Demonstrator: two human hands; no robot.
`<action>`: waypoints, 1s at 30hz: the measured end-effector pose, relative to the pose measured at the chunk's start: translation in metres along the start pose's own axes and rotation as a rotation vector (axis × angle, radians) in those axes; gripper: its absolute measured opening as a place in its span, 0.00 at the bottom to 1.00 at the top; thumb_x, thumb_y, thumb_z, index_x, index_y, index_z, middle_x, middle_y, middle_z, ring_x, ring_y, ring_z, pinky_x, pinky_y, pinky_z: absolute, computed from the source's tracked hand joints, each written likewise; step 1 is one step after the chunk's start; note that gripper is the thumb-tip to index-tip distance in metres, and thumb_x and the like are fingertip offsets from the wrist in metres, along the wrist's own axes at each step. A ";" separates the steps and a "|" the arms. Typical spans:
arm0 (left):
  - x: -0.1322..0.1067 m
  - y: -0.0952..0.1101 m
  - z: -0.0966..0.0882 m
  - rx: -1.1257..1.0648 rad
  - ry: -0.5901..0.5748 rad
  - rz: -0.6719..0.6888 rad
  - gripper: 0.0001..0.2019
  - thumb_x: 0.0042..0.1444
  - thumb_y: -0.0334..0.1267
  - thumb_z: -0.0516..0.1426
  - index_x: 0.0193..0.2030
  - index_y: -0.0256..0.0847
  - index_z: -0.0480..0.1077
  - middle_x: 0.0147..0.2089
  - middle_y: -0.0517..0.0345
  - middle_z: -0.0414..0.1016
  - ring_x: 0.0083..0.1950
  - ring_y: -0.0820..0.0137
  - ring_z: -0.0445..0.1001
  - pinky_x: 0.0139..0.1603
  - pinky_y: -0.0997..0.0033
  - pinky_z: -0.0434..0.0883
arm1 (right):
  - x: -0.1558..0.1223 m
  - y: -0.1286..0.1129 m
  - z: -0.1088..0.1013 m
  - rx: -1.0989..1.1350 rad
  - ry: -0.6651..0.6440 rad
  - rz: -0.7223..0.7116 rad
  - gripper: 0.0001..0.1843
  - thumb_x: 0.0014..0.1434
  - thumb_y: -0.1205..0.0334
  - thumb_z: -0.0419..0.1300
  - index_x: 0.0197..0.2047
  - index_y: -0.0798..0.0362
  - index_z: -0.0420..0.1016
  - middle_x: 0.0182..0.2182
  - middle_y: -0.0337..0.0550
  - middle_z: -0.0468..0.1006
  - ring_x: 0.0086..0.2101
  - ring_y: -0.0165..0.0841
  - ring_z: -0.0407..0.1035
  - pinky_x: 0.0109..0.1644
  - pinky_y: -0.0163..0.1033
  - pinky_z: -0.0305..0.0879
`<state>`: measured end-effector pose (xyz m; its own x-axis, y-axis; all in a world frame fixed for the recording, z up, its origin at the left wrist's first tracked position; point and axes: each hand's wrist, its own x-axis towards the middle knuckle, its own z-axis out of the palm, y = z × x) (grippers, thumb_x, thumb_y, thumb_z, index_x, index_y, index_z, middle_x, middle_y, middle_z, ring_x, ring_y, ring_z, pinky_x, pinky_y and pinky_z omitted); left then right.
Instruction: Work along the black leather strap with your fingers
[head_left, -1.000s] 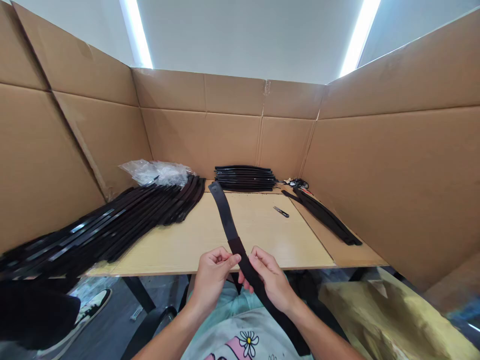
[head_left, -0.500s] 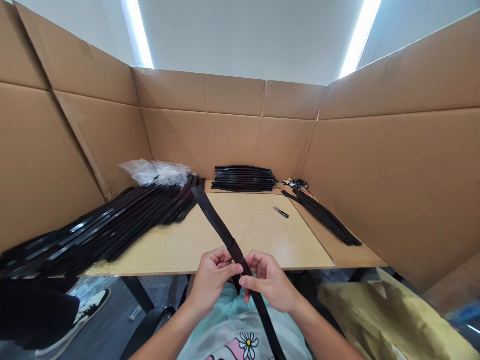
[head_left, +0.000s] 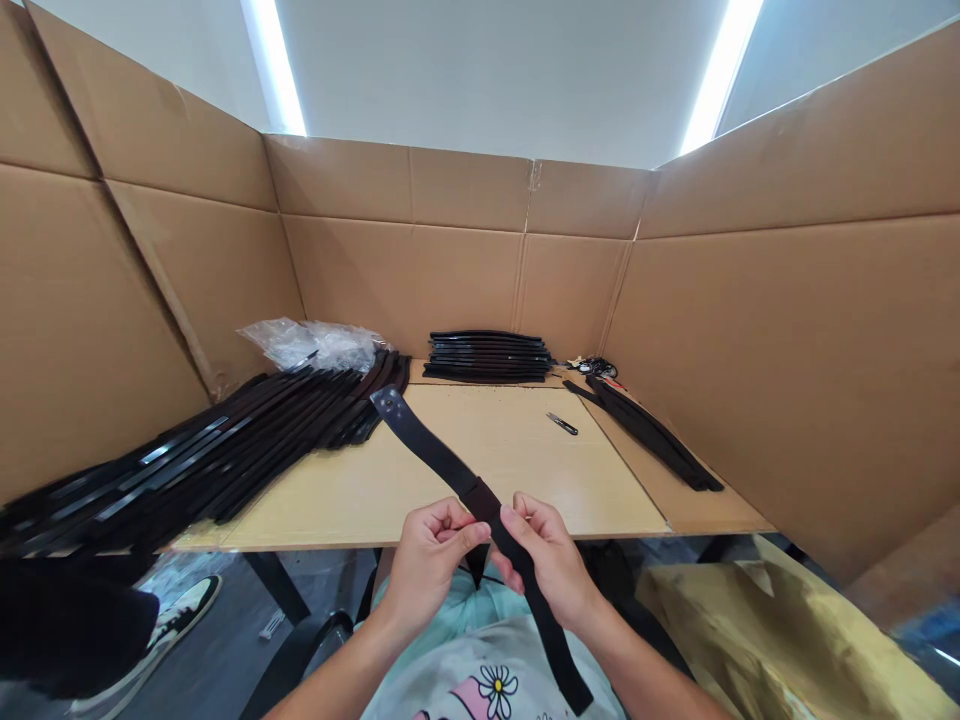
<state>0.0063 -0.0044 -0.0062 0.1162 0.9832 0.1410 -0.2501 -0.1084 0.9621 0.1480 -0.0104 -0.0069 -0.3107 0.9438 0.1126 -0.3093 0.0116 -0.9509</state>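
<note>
I hold one long black strap (head_left: 431, 450) in front of my body, just below the table's near edge. My left hand (head_left: 431, 565) pinches it from the left, fingers curled. My right hand (head_left: 551, 565) grips it from the right, thumb on top. The strap's far end, with a small hole, points up and left over the table. Its near end hangs down over my lap.
A big heap of black straps (head_left: 210, 455) lies along the table's left side, with a clear plastic bag (head_left: 315, 345) behind it. A neat stack of straps (head_left: 489, 357) sits at the back, more straps (head_left: 649, 430) on the right. A small cutter (head_left: 562, 424) lies on the wooden table (head_left: 525, 470). Cardboard walls surround everything.
The strap's far end has swung from the table's middle toward the left heap. Both hands have shifted along the strap and turned it, keeping their hold.
</note>
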 end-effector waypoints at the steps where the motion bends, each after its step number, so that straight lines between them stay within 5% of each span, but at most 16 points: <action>1: 0.000 0.000 0.001 0.009 0.002 0.006 0.20 0.40 0.47 0.66 0.18 0.37 0.61 0.16 0.70 0.53 0.18 0.82 0.46 0.18 0.79 0.45 | 0.000 0.000 0.001 -0.007 0.020 -0.003 0.23 0.56 0.44 0.57 0.25 0.50 0.51 0.12 0.30 0.67 0.11 0.20 0.54 0.13 0.25 0.44; 9: -0.001 -0.003 0.002 0.049 0.024 0.029 0.20 0.42 0.48 0.65 0.18 0.38 0.60 0.15 0.72 0.49 0.18 0.81 0.43 0.18 0.78 0.43 | 0.000 0.000 0.003 -0.065 0.099 0.010 0.25 0.55 0.41 0.57 0.24 0.50 0.52 0.10 0.30 0.66 0.10 0.21 0.53 0.13 0.26 0.42; 17: 0.008 0.000 -0.005 0.013 0.134 0.008 0.21 0.44 0.50 0.64 0.18 0.38 0.60 0.15 0.72 0.49 0.17 0.82 0.45 0.17 0.80 0.44 | 0.003 -0.001 -0.001 0.087 -0.032 -0.023 0.18 0.51 0.52 0.65 0.30 0.53 0.62 0.26 0.41 0.77 0.24 0.26 0.68 0.28 0.31 0.63; 23: 0.010 0.008 -0.009 -0.078 -0.083 -0.067 0.17 0.34 0.42 0.70 0.25 0.36 0.69 0.22 0.61 0.70 0.24 0.73 0.68 0.26 0.75 0.65 | 0.007 0.002 -0.010 0.005 -0.136 -0.011 0.22 0.43 0.60 0.71 0.41 0.55 0.71 0.29 0.39 0.75 0.24 0.26 0.67 0.24 0.31 0.68; 30: 0.006 0.008 -0.012 -0.126 -0.218 -0.108 0.17 0.34 0.42 0.70 0.25 0.33 0.72 0.24 0.58 0.72 0.25 0.73 0.68 0.26 0.77 0.63 | 0.002 -0.004 -0.013 0.007 -0.267 0.021 0.22 0.40 0.63 0.73 0.28 0.53 0.60 0.23 0.30 0.68 0.17 0.22 0.63 0.16 0.29 0.66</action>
<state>-0.0066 0.0029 -0.0008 0.3497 0.9316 0.0997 -0.3413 0.0275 0.9395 0.1607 -0.0044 -0.0071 -0.5433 0.8230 0.1658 -0.3059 -0.0102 -0.9520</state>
